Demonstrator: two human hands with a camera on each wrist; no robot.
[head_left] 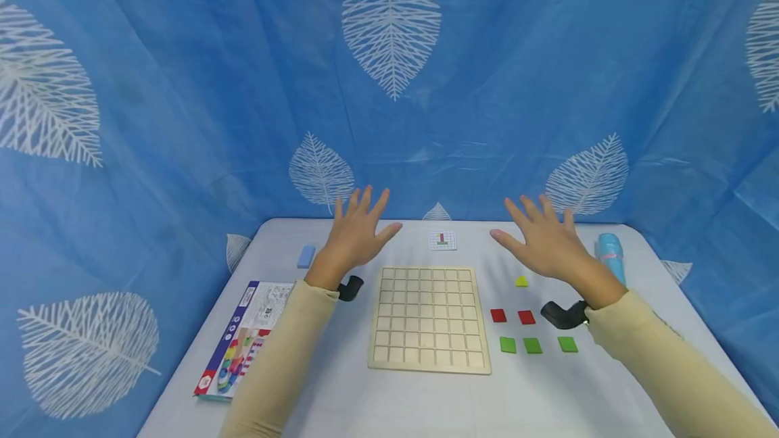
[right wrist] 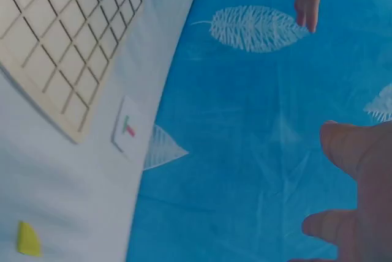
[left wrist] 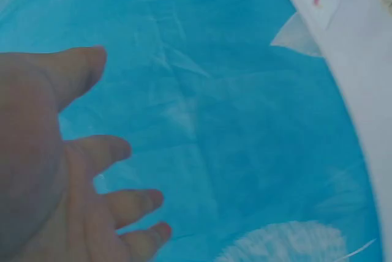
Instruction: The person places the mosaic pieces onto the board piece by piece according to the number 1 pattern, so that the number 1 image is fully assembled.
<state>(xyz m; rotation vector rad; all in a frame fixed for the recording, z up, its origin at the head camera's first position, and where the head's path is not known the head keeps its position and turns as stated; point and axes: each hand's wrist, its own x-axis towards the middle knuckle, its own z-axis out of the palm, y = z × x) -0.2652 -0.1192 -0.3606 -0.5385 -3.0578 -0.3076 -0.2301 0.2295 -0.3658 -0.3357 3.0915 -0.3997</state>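
Observation:
Both hands are raised with fingers spread, and neither holds anything. My left hand (head_left: 355,234) is up over the back left of the table, past a wooden grid board (head_left: 426,366). Over the back right, my right hand (head_left: 544,242) is held with its thumb toward the middle. Between the two hands lies a small pattern card (head_left: 442,240) with a red and green figure on a grid. Right of the board are a yellow piece (head_left: 521,281), two red squares (head_left: 498,315) and three green squares (head_left: 533,345). In the left wrist view the left fingers (left wrist: 131,207) stand apart before the blue curtain.
A printed box (head_left: 243,336) lies at the left, partly behind the left sleeve. Near the left hand is a blue block (head_left: 306,257). A light-blue cylindrical object (head_left: 611,254) lies at the back right, partly behind the right wrist. Blue curtain (head_left: 487,86) surrounds the white table (head_left: 389,404).

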